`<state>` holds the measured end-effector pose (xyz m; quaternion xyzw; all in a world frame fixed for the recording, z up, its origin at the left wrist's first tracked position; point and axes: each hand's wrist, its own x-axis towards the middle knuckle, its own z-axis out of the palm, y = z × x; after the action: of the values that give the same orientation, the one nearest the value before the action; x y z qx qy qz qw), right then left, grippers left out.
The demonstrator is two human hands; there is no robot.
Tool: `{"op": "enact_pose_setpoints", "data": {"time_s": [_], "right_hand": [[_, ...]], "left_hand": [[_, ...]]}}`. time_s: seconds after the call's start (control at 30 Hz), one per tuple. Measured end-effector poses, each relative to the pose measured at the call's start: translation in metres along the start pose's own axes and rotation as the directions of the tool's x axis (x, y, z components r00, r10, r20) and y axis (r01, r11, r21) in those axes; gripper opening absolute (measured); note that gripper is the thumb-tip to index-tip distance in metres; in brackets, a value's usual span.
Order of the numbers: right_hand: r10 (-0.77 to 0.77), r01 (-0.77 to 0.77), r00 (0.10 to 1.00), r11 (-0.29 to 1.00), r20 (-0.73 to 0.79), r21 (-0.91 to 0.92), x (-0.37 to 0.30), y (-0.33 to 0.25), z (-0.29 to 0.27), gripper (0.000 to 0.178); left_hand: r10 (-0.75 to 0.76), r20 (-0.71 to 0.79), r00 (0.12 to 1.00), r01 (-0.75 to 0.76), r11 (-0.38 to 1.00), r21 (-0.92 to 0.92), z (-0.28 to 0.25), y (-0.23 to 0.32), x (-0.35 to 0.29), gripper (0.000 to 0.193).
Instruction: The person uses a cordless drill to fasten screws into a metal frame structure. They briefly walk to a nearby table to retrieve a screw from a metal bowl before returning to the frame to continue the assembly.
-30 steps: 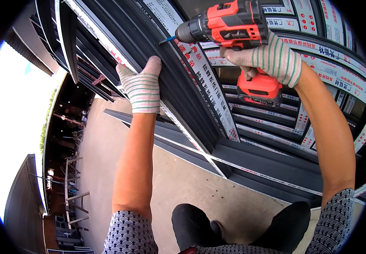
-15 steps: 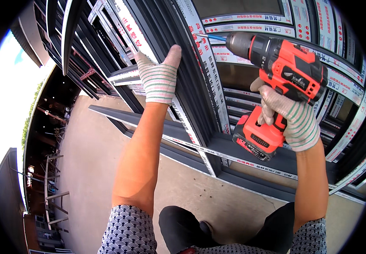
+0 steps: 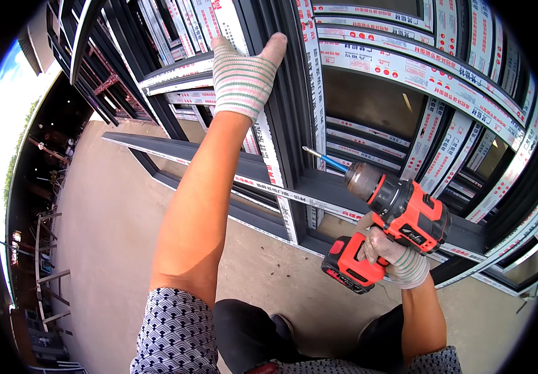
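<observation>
My left hand (image 3: 244, 81), in a striped knit glove, grips a dark upright of a window frame (image 3: 290, 118). Its thumb points along the right side, while the fingertips are mostly hidden. Lower on the right, my gloved right hand (image 3: 396, 252) is closed around the handle of a red-and-black cordless drill (image 3: 409, 215). A long bit with a blue shank (image 3: 334, 163) sticks out of the chuck toward the upper left. In this view its silvery tip lies over the dark upright; whether they touch I cannot tell. The drill's battery hangs just left of my right hand.
More dark frames with printed protective film (image 3: 468, 124) stand stacked at the right and far left. A long frame rail (image 3: 219, 168) crosses low in front of me. Concrete floor (image 3: 113, 249) spreads to the left, with a metal rack (image 3: 47, 268) along its far side.
My right hand has lowered the drill toward me, its bit dropping from high on the upright to near the lower rail. The left hand stays on the frame, appearing higher in view.
</observation>
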<state>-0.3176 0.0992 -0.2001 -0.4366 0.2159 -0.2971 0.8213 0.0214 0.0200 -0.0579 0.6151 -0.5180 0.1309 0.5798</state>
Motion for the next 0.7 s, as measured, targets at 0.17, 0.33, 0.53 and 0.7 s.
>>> {"op": "enact_pose_setpoints", "data": {"time_s": [0.17, 0.33, 0.53, 0.7], "right_hand": [[0.012, -0.013, 0.998, 1.0, -0.056, -0.019, -0.008, 0.013, -0.01, 0.046], [0.019, -0.031, 0.995, 0.992, -0.098, -0.119, -0.011, 0.017, -0.011, 0.054], [-0.011, -0.001, 0.997, 0.991, -0.083, -0.134, -0.004, 0.023, -0.01, 0.046], [-0.05, 0.032, 0.997, 0.964, -0.06, -0.263, -0.009, 0.026, -0.011, 0.044]], "left_hand": [[-0.093, 0.002, 0.996, 0.092, 0.982, 0.162, 0.001, 0.012, -0.029, 0.081], [-0.029, -0.123, 0.992, 0.064, 0.955, 0.289, -0.003, 0.001, -0.077, 0.097], [-0.172, -0.217, 0.961, 0.118, 0.963, -0.241, -0.034, -0.056, -0.184, 0.047], [-0.809, -0.456, 0.37, 0.883, 0.459, -0.098, -0.059, -0.125, -0.419, 0.023]]}}
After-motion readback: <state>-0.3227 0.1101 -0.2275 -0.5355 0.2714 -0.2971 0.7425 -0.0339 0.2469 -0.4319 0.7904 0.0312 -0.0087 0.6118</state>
